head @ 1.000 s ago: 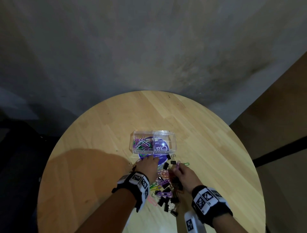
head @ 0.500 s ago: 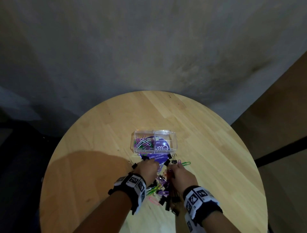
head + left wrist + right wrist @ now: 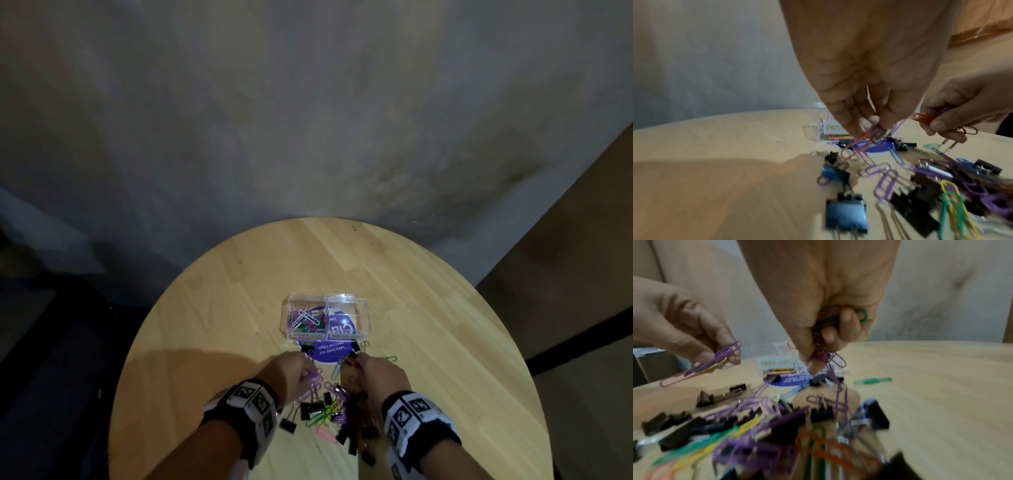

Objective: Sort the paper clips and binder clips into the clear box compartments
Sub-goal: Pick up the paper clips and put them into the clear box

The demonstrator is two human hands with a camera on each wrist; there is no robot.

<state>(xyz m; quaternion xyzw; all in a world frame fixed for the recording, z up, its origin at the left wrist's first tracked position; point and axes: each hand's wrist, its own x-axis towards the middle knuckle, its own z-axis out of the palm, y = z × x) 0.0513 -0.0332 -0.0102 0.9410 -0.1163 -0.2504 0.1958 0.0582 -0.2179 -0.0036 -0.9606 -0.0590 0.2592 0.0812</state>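
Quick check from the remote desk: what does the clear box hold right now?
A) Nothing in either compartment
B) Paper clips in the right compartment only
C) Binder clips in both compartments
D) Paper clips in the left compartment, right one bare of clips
D: in the head view, the clear box shows coloured paper clips in its left compartment, while the right one shows only the purple sticker beneath it.

Clip pile (image 3: 334,407) crowds near side of clear box (image 3: 327,320); table (image 3: 428,308) beyond box open.

dim, blurred, wide-angle edge distortion
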